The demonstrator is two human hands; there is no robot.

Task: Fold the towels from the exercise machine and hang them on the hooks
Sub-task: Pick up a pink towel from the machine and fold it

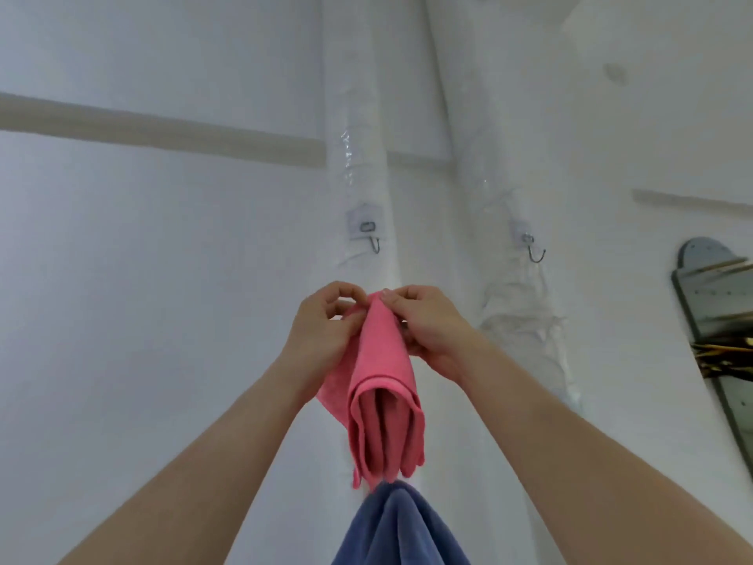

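The person stands facing the white wall [163, 279] with both bare arms raised. The left hand [322, 332] and the right hand [428, 328] meet at the top corner of a folded pink towel [383, 385]. The fingers [346, 291] of the left hand are curled and pinch the cloth at its upper tip. The right hand's fingers [397, 295] pinch the same tip from the other side, thumb on the fabric. So both sets of fingers are closed on the pink towel.

From the fingers the towel hangs straight down in several layers, its folded lower edges showing as loops well below the wrists. A loose flap of it sticks out beneath the left wrist.

Directly under the towel's lowest edge, far below the fingers, is a blue towel [397, 528]; what holds it I cannot tell.

Above the fingers, and clear of them, a left hook [373, 242] sits on a white wrapped pipe [358, 157]. It is bare. Up and to the right of the right hand's fingers a right hook [534, 252], also bare, sits on a second wrapped pipe [489, 177].

Far right of the fingers a narrow mirror [713, 303] leans along the wall. High above, a beige strip [163, 130] runs across the wall.
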